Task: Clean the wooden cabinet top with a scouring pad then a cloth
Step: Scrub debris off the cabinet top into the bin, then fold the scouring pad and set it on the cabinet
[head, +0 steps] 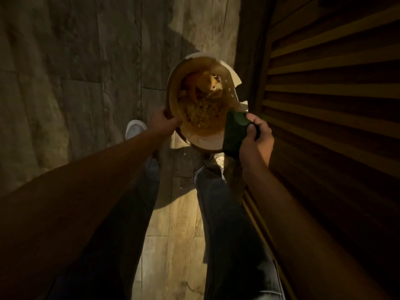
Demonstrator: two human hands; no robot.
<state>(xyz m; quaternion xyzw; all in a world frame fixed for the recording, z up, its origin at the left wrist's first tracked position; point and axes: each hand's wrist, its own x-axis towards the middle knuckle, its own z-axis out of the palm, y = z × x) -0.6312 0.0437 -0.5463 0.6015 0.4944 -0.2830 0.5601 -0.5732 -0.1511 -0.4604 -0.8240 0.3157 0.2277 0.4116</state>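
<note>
Dim light is obscuring the bin's point(173, 94) contents — one left hand point(161, 122) is gripping its rim. One right hand point(256, 140) is pinching one green scouring pad point(234, 132).

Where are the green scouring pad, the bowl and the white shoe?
green scouring pad point(234, 132): head view, middle of its dark face.
bowl point(207, 141): head view, bare near rim.
white shoe point(135, 128): head view, toe.

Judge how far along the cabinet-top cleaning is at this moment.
Nothing shows as done: the cabinet top itself is out of frame. In hand: the left hand grips the rim of a bowl of food scraps, while the right hand holds the green scouring pad at its edge beside the slatted cabinet front. No cloth is in view; wiping remains.
</note>
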